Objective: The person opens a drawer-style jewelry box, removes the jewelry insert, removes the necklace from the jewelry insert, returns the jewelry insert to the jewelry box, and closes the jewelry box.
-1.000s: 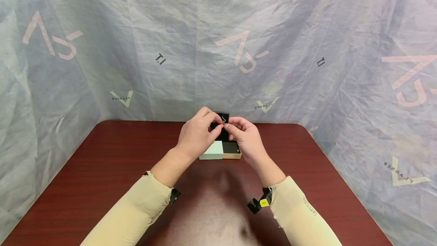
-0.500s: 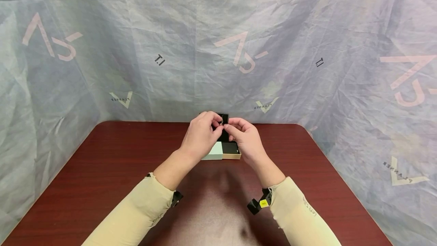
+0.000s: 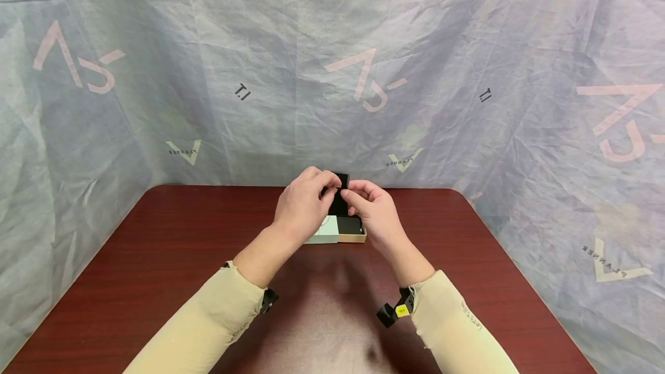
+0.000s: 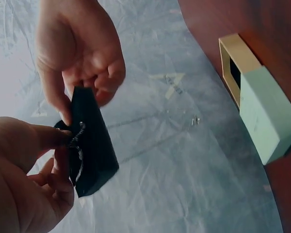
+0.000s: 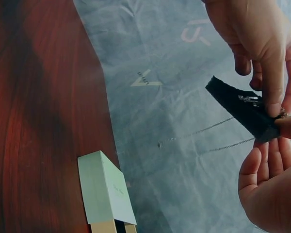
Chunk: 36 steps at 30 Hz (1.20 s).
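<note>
A black jewellery insert pad (image 3: 340, 204) stands nearly upright between both hands. My right hand (image 3: 376, 209) holds its edge, with the thumb near the chain in the right wrist view. The left hand (image 3: 303, 201) pinches a bit of a silver necklace (image 4: 80, 145) at the pad's edge, thumb and forefinger together. From behind the pad two thin strands of the chain (image 5: 218, 150) hang down to a small shiny pendant (image 4: 195, 120). Part of the chain by the fingertips is hidden by the fingers.
Below the hands a small box lies on the red-brown table (image 3: 182, 235). Its pale green sleeve (image 3: 324, 231) is partly slid off a tan drawer (image 3: 353, 238) with a black inside. A grey printed cloth (image 3: 291, 74) hangs behind the table.
The left hand dips slightly, then rises a little at the pad's edge, still pinching the chain. My right hand and the box stay almost where they were.
</note>
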Tool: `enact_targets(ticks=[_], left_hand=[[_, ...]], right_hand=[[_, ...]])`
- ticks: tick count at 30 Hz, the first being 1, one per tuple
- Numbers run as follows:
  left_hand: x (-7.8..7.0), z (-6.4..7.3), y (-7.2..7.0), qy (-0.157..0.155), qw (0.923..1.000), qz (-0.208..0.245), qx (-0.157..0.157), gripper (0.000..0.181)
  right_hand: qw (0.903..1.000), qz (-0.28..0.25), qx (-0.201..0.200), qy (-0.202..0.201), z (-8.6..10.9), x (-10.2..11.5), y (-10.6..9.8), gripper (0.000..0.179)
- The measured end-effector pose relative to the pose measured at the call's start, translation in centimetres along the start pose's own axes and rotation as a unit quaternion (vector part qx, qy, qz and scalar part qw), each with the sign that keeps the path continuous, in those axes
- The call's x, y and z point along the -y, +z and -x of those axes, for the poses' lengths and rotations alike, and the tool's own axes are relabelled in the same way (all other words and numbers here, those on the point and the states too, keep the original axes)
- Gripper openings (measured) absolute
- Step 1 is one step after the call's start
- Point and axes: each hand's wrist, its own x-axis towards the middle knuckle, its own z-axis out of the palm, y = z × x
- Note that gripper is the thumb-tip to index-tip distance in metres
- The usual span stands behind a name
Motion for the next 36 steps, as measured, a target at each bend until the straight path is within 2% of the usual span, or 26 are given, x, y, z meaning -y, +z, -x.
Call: enact_targets(ticks=[4,9,18,26,36], left_hand=[[0.6,-0.7,-0.4,0.008,0.9998,-0.015,-0.008,0.013],[1.4,-1.9,-1.2,-0.015,0.9999,-0.008,0.0,0.015],[3.2,-3.4,-2.3,-0.05,0.9986,0.013,-0.008,0.01],[5.4,-3.9,-3.2,-0.065,0.9963,0.03,-0.048,0.012],[6.9,-4.4,-4.7,-0.092,0.9908,0.036,-0.092,0.013]], right_hand=[[1.0,-0.002,0.001,0.0,0.1,0.0,-0.2,0.009],[1.0,0.001,0.008,-0.002,0.2,0.0,-0.4,0.009],[0.9997,0.013,0.023,-0.003,0.5,0.4,-0.4,0.008],[0.9996,0.01,0.023,-0.013,0.5,0.7,-0.6,0.009],[0.9997,0.007,0.017,-0.013,0.7,0.7,-1.4,0.013]])
